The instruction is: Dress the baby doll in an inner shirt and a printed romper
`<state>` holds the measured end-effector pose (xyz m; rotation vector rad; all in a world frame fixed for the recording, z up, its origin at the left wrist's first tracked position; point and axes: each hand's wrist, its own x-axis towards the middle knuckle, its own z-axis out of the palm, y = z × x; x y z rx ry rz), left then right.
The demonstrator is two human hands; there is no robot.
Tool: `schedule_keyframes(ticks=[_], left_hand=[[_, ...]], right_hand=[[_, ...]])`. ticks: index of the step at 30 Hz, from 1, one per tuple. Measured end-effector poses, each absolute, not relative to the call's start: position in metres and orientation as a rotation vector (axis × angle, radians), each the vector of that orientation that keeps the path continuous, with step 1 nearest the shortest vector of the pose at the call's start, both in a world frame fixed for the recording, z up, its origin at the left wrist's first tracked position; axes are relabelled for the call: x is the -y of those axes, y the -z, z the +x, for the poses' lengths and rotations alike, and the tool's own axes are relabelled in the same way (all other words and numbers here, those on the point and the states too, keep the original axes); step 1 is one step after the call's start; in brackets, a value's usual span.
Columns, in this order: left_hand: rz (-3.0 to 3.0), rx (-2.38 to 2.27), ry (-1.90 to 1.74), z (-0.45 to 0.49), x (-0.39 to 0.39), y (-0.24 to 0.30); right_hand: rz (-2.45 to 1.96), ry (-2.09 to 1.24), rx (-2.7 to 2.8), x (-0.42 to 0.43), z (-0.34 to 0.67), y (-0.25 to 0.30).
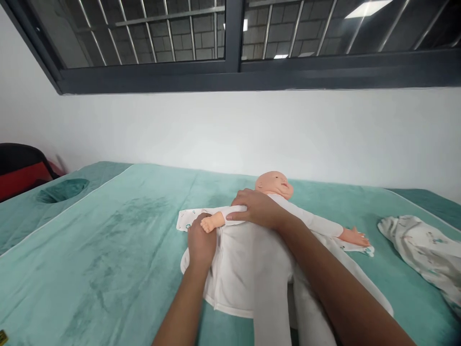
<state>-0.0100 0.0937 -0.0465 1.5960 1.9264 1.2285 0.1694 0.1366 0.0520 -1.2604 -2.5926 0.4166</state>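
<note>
A baby doll (272,185) in white clothes lies on its back, its head toward the wall. My right hand (257,209) is closed around the white-sleeved arm on the doll's left-hand side in view, thumb below and fingers over the top. Just beside the doll's small bare hand (212,222), my left hand (202,242) is closed on a baby shirt with a small print, though its fingertips are partly hidden. The shirt's flat printed sleeve (185,219) sticks out past my left hand. The doll's other arm (355,236) stretches right over another printed sleeve end.
A teal sheet (118,230) covers the bed, with a round hole (63,191) at the left. Crumpled printed cloth (425,245) lies at the right. A black and red item (21,173) stands at the left edge. Behind are a white wall and a barred window.
</note>
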Motion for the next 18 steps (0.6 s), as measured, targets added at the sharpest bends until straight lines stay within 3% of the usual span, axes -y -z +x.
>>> schedule_keyframes(ticks=[11,18], left_hand=[[1.098,-1.681,-1.509,-0.004,-0.080,0.026],[1.493,-1.756,-1.418,0.011,-0.072,0.037]], right_hand=[[-1.410,-0.263,2.597,-0.138,0.185,-0.056],[-1.457,-0.002,2.616,-0.136,0.171,-0.043]])
